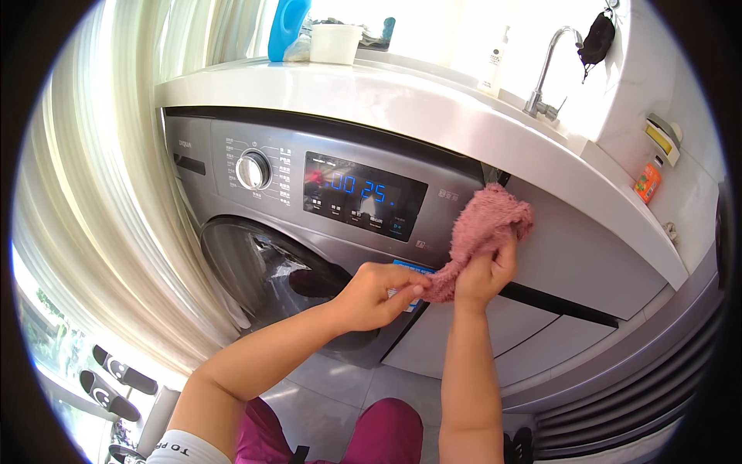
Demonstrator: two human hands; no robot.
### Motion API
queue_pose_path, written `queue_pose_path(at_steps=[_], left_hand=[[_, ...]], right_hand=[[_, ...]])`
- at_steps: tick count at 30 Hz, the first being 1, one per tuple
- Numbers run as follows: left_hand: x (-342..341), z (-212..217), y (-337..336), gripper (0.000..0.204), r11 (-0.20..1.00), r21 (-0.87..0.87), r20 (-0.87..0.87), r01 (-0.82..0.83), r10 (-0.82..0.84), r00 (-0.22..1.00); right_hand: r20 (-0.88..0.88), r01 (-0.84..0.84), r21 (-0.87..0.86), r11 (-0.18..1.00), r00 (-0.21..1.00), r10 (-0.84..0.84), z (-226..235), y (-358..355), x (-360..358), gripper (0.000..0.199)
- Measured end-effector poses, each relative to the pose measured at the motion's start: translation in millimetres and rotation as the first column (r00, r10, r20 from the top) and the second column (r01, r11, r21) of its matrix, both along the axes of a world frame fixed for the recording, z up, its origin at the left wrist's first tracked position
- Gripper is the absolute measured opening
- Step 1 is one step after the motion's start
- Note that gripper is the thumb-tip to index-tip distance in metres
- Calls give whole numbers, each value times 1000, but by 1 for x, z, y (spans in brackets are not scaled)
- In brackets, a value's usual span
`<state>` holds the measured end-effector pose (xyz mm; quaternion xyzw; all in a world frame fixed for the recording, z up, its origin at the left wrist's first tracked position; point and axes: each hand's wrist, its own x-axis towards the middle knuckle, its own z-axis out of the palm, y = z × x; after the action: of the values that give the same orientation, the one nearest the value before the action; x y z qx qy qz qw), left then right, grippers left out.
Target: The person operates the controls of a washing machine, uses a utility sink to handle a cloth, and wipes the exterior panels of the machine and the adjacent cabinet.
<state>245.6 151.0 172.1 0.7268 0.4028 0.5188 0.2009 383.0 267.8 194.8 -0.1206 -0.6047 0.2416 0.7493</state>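
Both hands grip pink cloth point(485, 232), left hand point(379, 294) pinching its tail, right hand point(483, 274) fisted; washer front point(232, 224) wiping looks underway, unfinished.

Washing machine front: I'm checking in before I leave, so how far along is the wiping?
Done: cannot tell; no wiped patch stands out. In hand: both the left hand and right hand grip the pink cloth at the washing machine's right edge. Left: the door, dial and lit display show no cloth contact.

One washing machine point(309, 224), one pink cloth point(483, 232), one faucet point(545, 73), two slippers point(116, 383).
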Motion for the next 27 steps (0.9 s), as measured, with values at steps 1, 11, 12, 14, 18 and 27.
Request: queue_pose_path(at_steps=[1,11,12,14,18,27], left_hand=[[10,11,10,34,980,-171,334,105,-43,942],[45,47,33,29,970,-240,660,34,137,738],[46,48,32,30,970,-241,664,35,138,735],[44,45,30,30,969,-247,668,25,152,728],[44,34,35,30,985,-169,705,37,95,703],[58,22,35,23,996,-77,526,40,7,851]], right_hand=[[-104,-36,-38,999,994,31,-5,-7,4,26],[-114,103,-174,979,986,-124,-59,-21,42,25],[-14,153,-122,981,988,-156,-57,-20,45,24],[8,270,90,959,962,-271,-33,-14,39,23],[141,688,478,546,553,-821,36,2,37,29],[586,381,279,882,660,-470,-50,22,67,32]])
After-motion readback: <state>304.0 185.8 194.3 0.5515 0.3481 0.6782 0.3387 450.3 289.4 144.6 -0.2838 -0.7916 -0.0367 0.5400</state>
